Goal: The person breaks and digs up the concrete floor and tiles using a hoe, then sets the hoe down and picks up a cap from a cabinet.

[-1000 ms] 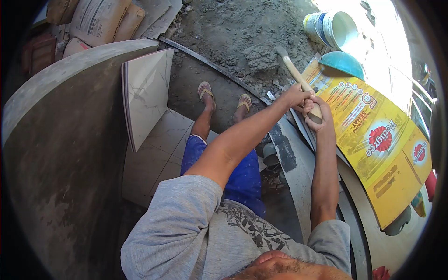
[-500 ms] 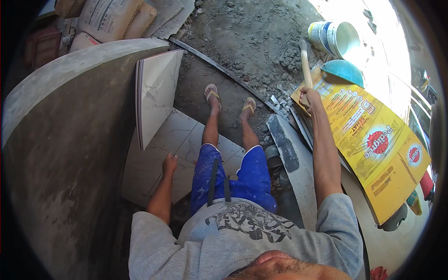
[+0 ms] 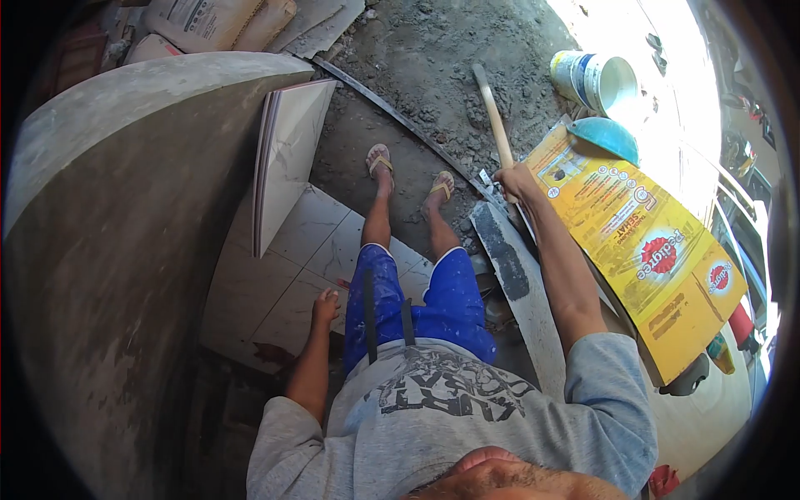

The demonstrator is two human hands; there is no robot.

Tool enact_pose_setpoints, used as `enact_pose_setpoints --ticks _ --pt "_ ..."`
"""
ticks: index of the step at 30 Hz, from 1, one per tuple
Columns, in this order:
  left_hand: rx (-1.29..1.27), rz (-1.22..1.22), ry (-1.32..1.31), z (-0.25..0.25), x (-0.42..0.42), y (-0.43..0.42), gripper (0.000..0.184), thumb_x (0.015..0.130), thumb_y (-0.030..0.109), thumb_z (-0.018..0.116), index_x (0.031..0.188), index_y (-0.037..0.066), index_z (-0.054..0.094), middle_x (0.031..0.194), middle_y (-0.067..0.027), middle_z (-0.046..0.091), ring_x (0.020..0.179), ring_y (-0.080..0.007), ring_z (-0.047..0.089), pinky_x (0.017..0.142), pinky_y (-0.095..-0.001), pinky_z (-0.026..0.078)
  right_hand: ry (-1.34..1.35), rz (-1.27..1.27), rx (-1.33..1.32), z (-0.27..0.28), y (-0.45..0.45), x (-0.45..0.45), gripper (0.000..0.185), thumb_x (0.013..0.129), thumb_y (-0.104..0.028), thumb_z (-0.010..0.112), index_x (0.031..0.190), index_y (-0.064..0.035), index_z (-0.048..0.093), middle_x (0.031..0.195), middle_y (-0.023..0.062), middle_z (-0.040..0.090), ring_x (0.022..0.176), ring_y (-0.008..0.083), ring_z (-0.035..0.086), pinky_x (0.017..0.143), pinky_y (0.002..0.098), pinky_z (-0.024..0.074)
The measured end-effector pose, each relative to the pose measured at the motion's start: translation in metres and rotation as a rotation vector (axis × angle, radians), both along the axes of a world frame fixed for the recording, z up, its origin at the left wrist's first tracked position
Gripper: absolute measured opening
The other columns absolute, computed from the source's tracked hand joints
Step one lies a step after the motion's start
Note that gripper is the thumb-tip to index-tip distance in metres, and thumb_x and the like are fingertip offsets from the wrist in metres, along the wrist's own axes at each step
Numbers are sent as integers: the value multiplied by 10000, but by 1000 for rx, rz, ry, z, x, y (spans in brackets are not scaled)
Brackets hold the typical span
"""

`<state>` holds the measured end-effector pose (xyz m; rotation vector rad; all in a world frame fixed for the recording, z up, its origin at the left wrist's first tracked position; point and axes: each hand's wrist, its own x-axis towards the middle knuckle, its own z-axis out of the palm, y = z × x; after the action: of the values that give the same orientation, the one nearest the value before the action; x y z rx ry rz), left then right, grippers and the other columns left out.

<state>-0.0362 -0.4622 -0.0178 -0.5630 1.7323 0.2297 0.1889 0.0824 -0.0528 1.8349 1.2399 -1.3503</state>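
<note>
My right hand (image 3: 518, 183) is wrapped round a pale wooden tool handle (image 3: 495, 112). The handle slants up and away over the dirt, its far tip greyish; no tool head shows that I can make out. Below that hand lie a grey-smeared board (image 3: 510, 265) and the edge of a yellow Pedigree sheet (image 3: 629, 225). My left hand (image 3: 327, 307) hangs beside my left thigh with its fingers loosely apart, holding nothing. Under it spreads the marble-patterned tile floor (image 3: 287, 283).
Several large tiles (image 3: 292, 158) lean against a curved concrete wall (image 3: 142, 208) on the left. A long metal strip (image 3: 392, 112) crosses the ground ahead. Beyond it are rough dirt (image 3: 425, 50), a white bucket (image 3: 596, 82) and a teal basin (image 3: 607, 137). Cement bags (image 3: 208, 21) lie far left.
My right hand has moved left and nearer to me, and the handle has swung left with it. My left hand has shifted slightly right, its fingers looser.
</note>
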Motion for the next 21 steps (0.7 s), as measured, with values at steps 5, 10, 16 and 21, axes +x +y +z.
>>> enact_pose_setpoints --ticks 5,10,16,21 --pt "24 92 18 14 -8 5 551 872 295 544 1353 92 368 1169 -113 554 926 -233 611 662 -353 502 -33 158 1 23 -2 -37 241 654 -111 635 761 98 583 588 130 573 473 210 562 413 346 428" --pt "-9 239 61 33 -22 -34 526 880 282 529 1347 100 371 1203 -126 542 951 -264 605 691 -381 500 78 80 -19 20 -42 -53 179 655 -103 598 688 72 575 554 119 560 454 214 558 404 346 426" --pt "-18 359 157 43 -19 -73 516 881 294 532 1340 116 380 1207 -118 536 977 -286 590 741 -414 495 92 487 -8 41 -74 -53 220 630 -121 572 671 94 577 565 158 580 479 243 590 452 372 461" --pt "-14 486 212 69 17 -66 501 881 282 538 1328 112 390 1206 -113 533 996 -291 582 781 -433 486 78 768 -97 36 -64 -48 231 619 -141 578 670 83 605 577 183 586 539 260 626 507 369 498"
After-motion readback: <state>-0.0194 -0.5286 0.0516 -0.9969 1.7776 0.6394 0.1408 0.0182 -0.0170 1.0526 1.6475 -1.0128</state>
